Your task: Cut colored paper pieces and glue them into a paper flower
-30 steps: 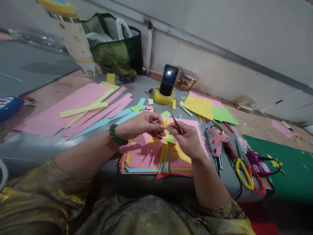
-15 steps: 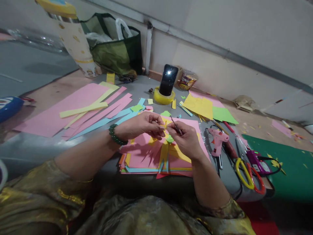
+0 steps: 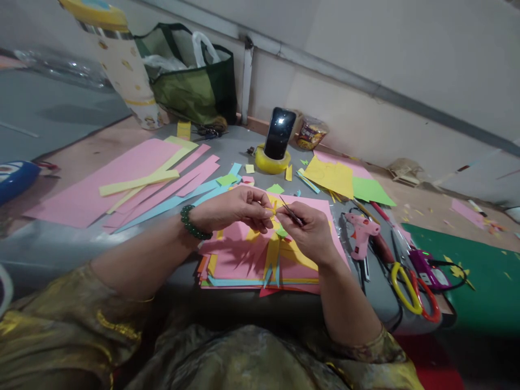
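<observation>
Yellow paper, a small folded piece, is pinched in the fingers of my left hand above the paper stack; my right hand grips a slim dark pointed tool, its fingertips close against that piece. Strips are already cut, pink ones lying beside a large pink sheet at my left; the yellow sheet farther right is ragged-edged, so I judge the work partway, though how much is left I cannot tell; the glue gun lies on the table, unheld. The packaged cup behind the phone carries printed characters, too small for me to read; no brand is legible.
</observation>
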`<state>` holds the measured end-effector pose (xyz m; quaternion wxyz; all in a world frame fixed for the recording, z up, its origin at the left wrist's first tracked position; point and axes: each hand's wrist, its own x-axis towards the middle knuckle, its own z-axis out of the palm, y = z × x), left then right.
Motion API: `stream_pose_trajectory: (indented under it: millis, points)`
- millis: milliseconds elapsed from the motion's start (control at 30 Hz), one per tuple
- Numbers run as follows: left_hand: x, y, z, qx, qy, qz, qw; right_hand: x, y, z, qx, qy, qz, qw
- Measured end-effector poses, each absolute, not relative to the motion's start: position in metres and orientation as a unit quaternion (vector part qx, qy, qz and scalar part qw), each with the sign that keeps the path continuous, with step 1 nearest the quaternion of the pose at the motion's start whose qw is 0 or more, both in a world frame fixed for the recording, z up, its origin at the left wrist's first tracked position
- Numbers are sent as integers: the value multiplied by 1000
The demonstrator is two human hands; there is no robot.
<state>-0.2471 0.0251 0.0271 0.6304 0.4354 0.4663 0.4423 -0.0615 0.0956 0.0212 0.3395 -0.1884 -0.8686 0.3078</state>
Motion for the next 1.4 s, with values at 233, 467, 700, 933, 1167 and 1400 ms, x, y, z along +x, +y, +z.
stream_pose_trajectory:
  millis: [233,467,700,933,1167,1400]
  points:
    - [-247,25,27,427,471,441,633,-61,95,23,-188,-875,310,320]
    - [-245,24,32,426,484,433,630,-59,96,24,-187,-882,309,303]
    - [-245,24,32,419,483,429,638,-58,97,23,-175,-888,295,305]
    - [-250,25,28,414,446,430,667,-60,96,18,-159,-897,231,342]
    - [-247,27,23,378,395,474,690,-64,94,9,-195,-889,168,378]
    - [-243,27,21,371,412,492,671,-67,93,3,-192,-886,119,406]
